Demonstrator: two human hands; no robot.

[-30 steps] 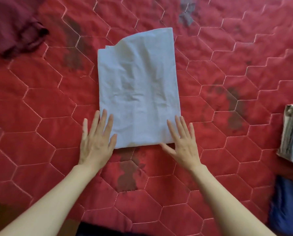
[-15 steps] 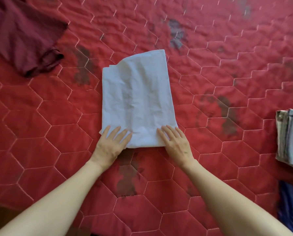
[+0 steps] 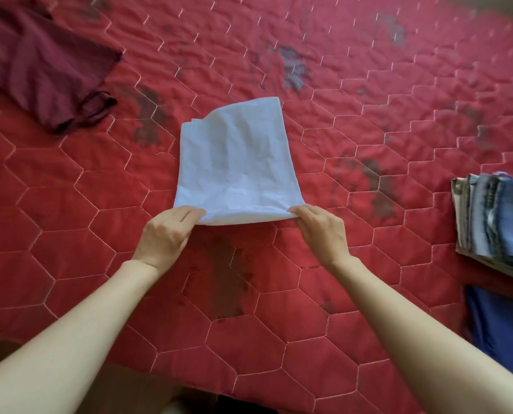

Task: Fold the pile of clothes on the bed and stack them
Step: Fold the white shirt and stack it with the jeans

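Observation:
A pale blue-white folded cloth (image 3: 237,162) lies lengthwise in the middle of the red quilted bed (image 3: 368,121). Its near edge is raised off the quilt. My left hand (image 3: 167,234) pinches the near left corner, and my right hand (image 3: 319,231) pinches the near right corner. The far end of the cloth still rests on the bed. A stack of folded clothes (image 3: 494,222), denim and beige, sits at the right edge of the view.
A dark maroon garment (image 3: 43,70) lies unfolded at the far left. A dark blue cloth (image 3: 500,324) lies at the near right, below the stack. The bed's near edge runs along the bottom of the view.
My hands went from lying flat beside the cloth's near edge to pinching its two near corners, and that edge has lifted off the bed.

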